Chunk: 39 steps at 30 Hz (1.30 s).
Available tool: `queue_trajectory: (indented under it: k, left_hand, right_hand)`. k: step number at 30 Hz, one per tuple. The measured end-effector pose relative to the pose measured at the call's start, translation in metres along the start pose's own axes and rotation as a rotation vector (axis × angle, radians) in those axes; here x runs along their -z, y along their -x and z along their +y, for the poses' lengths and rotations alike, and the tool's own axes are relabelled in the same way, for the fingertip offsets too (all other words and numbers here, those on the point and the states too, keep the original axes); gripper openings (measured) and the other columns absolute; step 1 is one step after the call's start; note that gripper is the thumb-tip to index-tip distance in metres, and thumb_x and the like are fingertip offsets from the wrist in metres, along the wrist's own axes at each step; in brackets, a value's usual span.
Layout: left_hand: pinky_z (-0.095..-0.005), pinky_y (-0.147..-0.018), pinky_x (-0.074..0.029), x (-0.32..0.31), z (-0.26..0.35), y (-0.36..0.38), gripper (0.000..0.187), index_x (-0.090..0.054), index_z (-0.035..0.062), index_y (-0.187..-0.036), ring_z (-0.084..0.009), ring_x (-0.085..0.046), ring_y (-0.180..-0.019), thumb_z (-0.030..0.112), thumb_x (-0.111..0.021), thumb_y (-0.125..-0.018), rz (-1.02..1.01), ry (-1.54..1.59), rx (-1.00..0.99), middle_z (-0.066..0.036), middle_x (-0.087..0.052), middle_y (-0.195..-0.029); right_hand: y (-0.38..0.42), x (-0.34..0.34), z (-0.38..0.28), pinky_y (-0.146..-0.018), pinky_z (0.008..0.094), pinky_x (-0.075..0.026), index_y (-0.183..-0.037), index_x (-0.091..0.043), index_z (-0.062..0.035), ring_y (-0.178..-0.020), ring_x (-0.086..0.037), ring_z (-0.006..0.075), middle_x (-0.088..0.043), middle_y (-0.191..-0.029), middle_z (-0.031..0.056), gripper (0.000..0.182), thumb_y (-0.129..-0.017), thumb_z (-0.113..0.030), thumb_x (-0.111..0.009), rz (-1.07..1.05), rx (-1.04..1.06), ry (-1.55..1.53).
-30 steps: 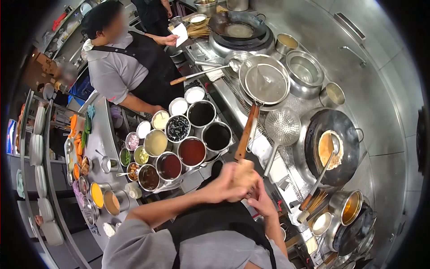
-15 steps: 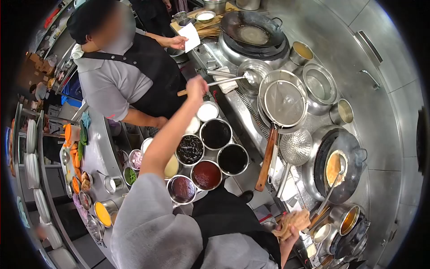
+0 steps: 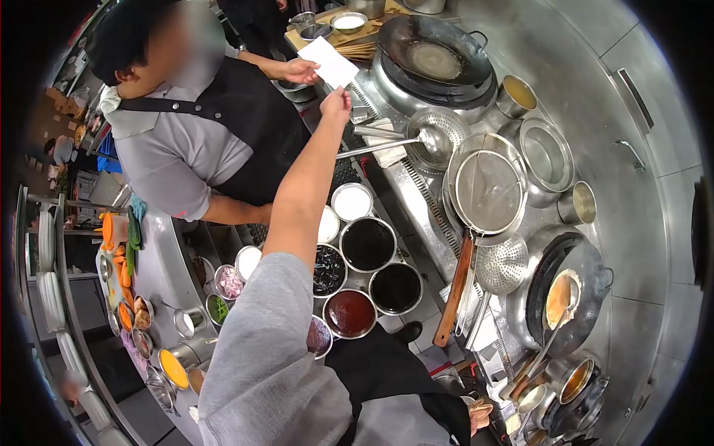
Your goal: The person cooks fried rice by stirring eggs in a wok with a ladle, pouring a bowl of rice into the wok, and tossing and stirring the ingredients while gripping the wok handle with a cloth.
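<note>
My left hand (image 3: 336, 105) reaches forward over the pots, its fingers pinched at the lower corner of a white sheet (image 3: 328, 62). A co-worker's hand (image 3: 301, 71) holds the same sheet at its left side. Behind my left forearm passes the handle of a ladle (image 3: 379, 147), whose bowl lies in a perforated strainer (image 3: 439, 141). Low on the right, my right hand (image 3: 474, 426) is mostly hidden beside my apron, closed on a folded tan bundle (image 3: 481, 413).
Round pots of dark sauce (image 3: 368, 244), red sauce (image 3: 349, 313) and white contents (image 3: 352, 201) stand below my left arm. One wok (image 3: 435, 53) sits at the top, another (image 3: 587, 297) at right with food and a ladle. The co-worker (image 3: 223, 126) stands at left.
My left hand has moved up from over the ladle handle to the white sheet. The sheet has tilted toward it. My right hand and the tan bundle have dropped lower, mostly out of sight.
</note>
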State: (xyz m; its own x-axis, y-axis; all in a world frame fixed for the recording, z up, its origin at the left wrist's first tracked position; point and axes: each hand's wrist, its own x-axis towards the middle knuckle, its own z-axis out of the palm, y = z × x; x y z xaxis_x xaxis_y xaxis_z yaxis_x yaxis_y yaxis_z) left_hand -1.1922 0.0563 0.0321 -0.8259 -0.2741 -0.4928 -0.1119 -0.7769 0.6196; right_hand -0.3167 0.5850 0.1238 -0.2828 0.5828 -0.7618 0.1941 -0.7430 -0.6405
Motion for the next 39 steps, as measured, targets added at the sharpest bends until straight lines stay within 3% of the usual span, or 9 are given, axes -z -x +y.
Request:
queue_trajectory:
  k: [14, 17, 20, 23, 27, 30, 33, 36, 39]
  left_hand:
    - [-0.0184, -0.048, -0.043, -0.030, -0.018, -0.005, 0.014, -0.063, 0.0102, -0.084, -0.0081, -0.053, -0.057, 0.018, -0.069, -0.093, 0.035, -0.131, -0.035, 0.000, -0.059, -0.071]
    - [-0.0207, -0.044, -0.042, -0.030, -0.018, -0.015, 0.011, -0.065, 0.0073, -0.085, -0.0090, -0.054, -0.053, 0.014, -0.071, -0.090, 0.015, -0.137, -0.037, -0.002, -0.061, -0.070]
    - [-0.0211, -0.044, -0.043, -0.030, -0.018, -0.011, 0.010, -0.065, 0.0066, -0.083, -0.0092, -0.054, -0.053, 0.012, -0.071, -0.089, 0.011, -0.177, -0.045, -0.002, -0.061, -0.069]
    - [-0.0200, -0.045, -0.043, -0.033, -0.014, -0.004, 0.012, -0.065, 0.0089, -0.082, -0.0083, -0.053, -0.054, 0.015, -0.071, -0.090, 0.011, -0.226, -0.040, -0.001, -0.061, -0.069]
    - [-0.0207, -0.043, -0.042, -0.031, -0.013, -0.005, 0.015, -0.066, 0.0056, -0.079, -0.0085, -0.054, -0.053, 0.015, -0.072, -0.089, 0.012, -0.293, -0.105, 0.000, -0.060, -0.066]
    - [-0.0308, -0.055, -0.052, -0.022, -0.014, -0.012, 0.024, -0.064, 0.0024, -0.097, -0.0185, -0.066, -0.071, 0.019, -0.077, -0.084, 0.156, -0.595, -0.315, -0.007, -0.064, -0.077]
    - [-0.0436, -0.078, -0.054, -0.050, 0.015, 0.073, 0.062, -0.051, 0.0055, -0.128, -0.0316, -0.066, -0.099, 0.027, -0.080, -0.079, 0.628, -1.034, -0.796, -0.017, -0.066, -0.099]
    - [-0.0489, -0.096, -0.047, -0.042, 0.035, 0.068, 0.094, -0.029, 0.0165, -0.151, -0.0384, -0.057, -0.118, 0.039, -0.080, -0.076, 0.348, -1.291, -0.592, -0.024, -0.060, -0.123]
    - [-0.0464, -0.093, -0.050, -0.026, 0.037, 0.033, 0.099, -0.025, 0.0231, -0.155, -0.0353, -0.061, -0.113, 0.048, -0.077, -0.075, 0.230, -1.452, -0.641, -0.019, -0.059, -0.128]
  right_hand:
    - [-0.020, -0.003, 0.003, -0.082, 0.0429, -0.056, -0.130, -0.055, -0.0062, -0.099, -0.066, 0.0255, -0.068, -0.112, 0.0099, 0.049, -0.091, -0.035, -0.059, -0.194, -0.059, -0.027]
    - [-0.018, 0.019, -0.004, -0.083, 0.0450, -0.056, -0.134, -0.050, -0.0021, -0.102, -0.062, 0.0307, -0.061, -0.122, 0.0094, 0.068, -0.081, -0.033, -0.079, -0.033, -0.206, -0.117]
    - [0.015, -0.021, -0.002, -0.073, 0.0347, -0.056, -0.125, -0.054, -0.0011, -0.092, -0.061, 0.0196, -0.063, -0.103, 0.0105, 0.047, -0.085, -0.015, -0.074, -0.195, 0.345, 0.557]
    - [0.051, -0.090, -0.026, -0.073, 0.0327, -0.055, -0.124, -0.054, -0.0004, -0.089, -0.060, 0.0171, -0.062, -0.102, 0.0091, 0.042, -0.087, -0.010, -0.071, -0.285, 0.397, 0.623]
    - [0.026, -0.061, -0.027, -0.073, 0.0345, -0.056, -0.124, -0.054, 0.0006, -0.085, -0.062, 0.0195, -0.064, -0.102, 0.0105, 0.045, -0.087, -0.018, -0.071, -0.197, 0.426, 0.900]
    - [0.007, -0.061, -0.018, -0.075, 0.0356, -0.056, -0.125, -0.054, -0.0003, -0.087, -0.063, 0.0203, -0.064, -0.103, 0.0106, 0.046, -0.088, -0.020, -0.070, -0.189, 0.360, 0.700]
    - [-0.002, -0.063, -0.014, -0.076, 0.0367, -0.056, -0.126, -0.054, -0.0011, -0.089, -0.063, 0.0211, -0.065, -0.104, 0.0106, 0.046, -0.088, -0.022, -0.069, -0.175, 0.284, 0.516]
    - [-0.009, -0.065, -0.009, -0.078, 0.0379, -0.056, -0.127, -0.053, -0.0020, -0.091, -0.064, 0.0219, -0.065, -0.106, 0.0107, 0.046, -0.088, -0.023, -0.067, -0.160, 0.223, 0.411]
    - [-0.015, -0.064, -0.007, -0.079, 0.0390, -0.056, -0.128, -0.053, -0.0028, -0.093, -0.064, 0.0227, -0.066, -0.107, 0.0107, 0.047, -0.089, -0.025, -0.066, -0.153, 0.178, 0.331]
